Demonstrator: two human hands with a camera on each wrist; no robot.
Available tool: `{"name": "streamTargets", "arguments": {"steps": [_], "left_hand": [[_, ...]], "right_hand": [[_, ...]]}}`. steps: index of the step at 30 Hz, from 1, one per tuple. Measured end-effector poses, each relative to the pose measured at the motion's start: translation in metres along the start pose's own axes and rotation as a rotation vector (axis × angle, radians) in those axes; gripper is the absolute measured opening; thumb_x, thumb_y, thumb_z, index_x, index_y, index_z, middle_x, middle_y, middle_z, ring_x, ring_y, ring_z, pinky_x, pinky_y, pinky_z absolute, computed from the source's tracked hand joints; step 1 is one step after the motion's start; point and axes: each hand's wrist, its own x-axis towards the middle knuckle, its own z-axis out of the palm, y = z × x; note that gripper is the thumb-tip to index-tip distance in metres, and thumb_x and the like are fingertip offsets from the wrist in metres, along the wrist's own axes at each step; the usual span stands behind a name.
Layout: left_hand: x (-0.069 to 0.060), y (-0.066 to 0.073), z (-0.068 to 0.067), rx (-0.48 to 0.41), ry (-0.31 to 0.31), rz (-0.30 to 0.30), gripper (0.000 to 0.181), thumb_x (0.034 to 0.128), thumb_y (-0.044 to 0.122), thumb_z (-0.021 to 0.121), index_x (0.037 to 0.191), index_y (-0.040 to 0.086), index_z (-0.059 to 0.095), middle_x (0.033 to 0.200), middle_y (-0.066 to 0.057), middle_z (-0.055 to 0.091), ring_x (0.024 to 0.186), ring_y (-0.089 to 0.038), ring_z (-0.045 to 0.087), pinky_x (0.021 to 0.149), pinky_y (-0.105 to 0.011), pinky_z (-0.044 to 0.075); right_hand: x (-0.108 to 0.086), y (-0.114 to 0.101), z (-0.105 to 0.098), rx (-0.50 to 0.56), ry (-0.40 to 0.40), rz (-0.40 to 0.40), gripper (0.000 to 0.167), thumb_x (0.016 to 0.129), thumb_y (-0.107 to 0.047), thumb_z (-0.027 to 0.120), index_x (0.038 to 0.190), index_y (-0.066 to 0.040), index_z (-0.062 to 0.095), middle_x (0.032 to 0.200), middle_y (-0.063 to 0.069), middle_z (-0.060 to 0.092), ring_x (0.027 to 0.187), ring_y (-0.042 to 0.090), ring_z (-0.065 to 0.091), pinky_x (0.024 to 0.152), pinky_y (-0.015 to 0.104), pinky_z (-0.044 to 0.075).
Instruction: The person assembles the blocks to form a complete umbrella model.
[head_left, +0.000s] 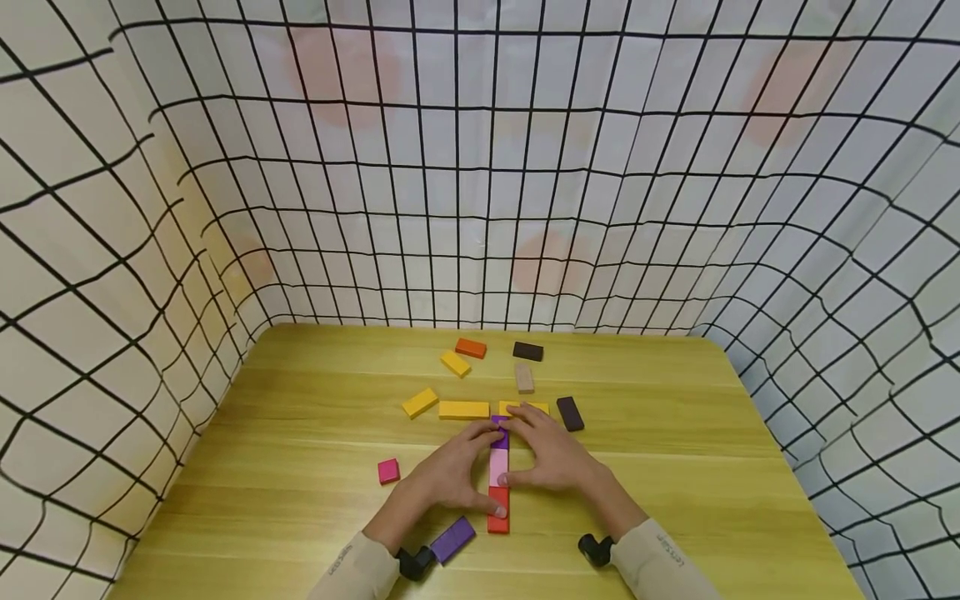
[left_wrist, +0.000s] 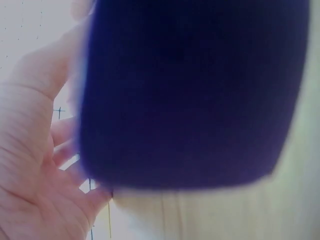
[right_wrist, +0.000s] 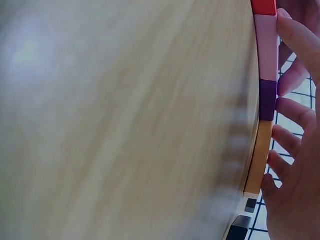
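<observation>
A column of flat blocks runs toward me on the table: a purple block (head_left: 500, 433), a pink block (head_left: 498, 467) and a red block (head_left: 498, 510). Its far end meets a row of two yellow blocks (head_left: 463, 410). On the column's left, my left hand (head_left: 453, 469) has its thumb at the red block and fingertips by the purple one. My right hand (head_left: 553, 454) lies along the other side, thumb at the pink block, fingertips by the purple and right yellow block (right_wrist: 257, 157). A loose purple block (left_wrist: 190, 100) fills much of the left wrist view, hiding that hand's fingertips.
Loose blocks lie around: a pink-red cube (head_left: 388, 471) at left, a yellow block (head_left: 420, 403), another yellow block (head_left: 455, 363), an orange block (head_left: 471, 347), a beige block (head_left: 524, 378) and dark blocks (head_left: 570, 413). Black wire mesh (head_left: 472, 192) encloses the wooden table (head_left: 697, 483).
</observation>
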Motion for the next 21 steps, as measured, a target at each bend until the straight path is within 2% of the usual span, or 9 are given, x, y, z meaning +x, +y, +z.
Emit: {"name": "streamTargets", "arguments": {"steps": [5,10,16,21], "left_hand": [[-0.001,0.001,-0.002,-0.003,-0.021,0.002,0.117,0.0698,0.072,0.083,0.161,0.016,0.036,0.169,0.001,0.027,0.153,-0.025,0.035,0.121,-0.046,0.039],[-0.001,-0.003,-0.011,-0.044,-0.026,-0.025,0.103,0.0786,0.072,0.076,0.16,0.02,0.04,0.168,-0.001,0.031,0.153,-0.028,0.036,0.12,-0.051,0.039],[0.002,-0.015,-0.029,-0.052,0.041,-0.046,0.075,0.0898,0.061,0.071,0.149,0.019,0.054,0.156,-0.003,0.049,0.142,-0.028,0.05,0.116,-0.05,0.044],[0.007,-0.027,-0.039,0.007,0.1,-0.075,0.06,0.0943,0.049,0.072,0.143,0.017,0.06,0.152,-0.005,0.053,0.14,-0.027,0.052,0.117,-0.047,0.043]], "right_hand": [[0.0,0.001,0.002,0.004,0.006,-0.003,0.093,0.08,-0.079,0.066,0.156,-0.028,0.046,0.166,0.003,0.035,0.157,0.034,0.025,0.118,0.065,0.034],[0.001,0.002,0.004,-0.013,-0.002,0.008,0.094,0.079,-0.082,0.064,0.156,-0.03,0.046,0.167,-0.001,0.033,0.158,0.031,0.024,0.12,0.063,0.033],[0.002,0.001,0.005,-0.009,-0.005,0.016,0.093,0.079,-0.082,0.064,0.154,-0.029,0.048,0.167,-0.002,0.033,0.158,0.03,0.023,0.12,0.062,0.033],[0.002,0.001,0.006,-0.011,-0.015,0.039,0.094,0.078,-0.081,0.067,0.155,-0.03,0.047,0.168,-0.003,0.031,0.159,0.03,0.022,0.12,0.063,0.031]]}}
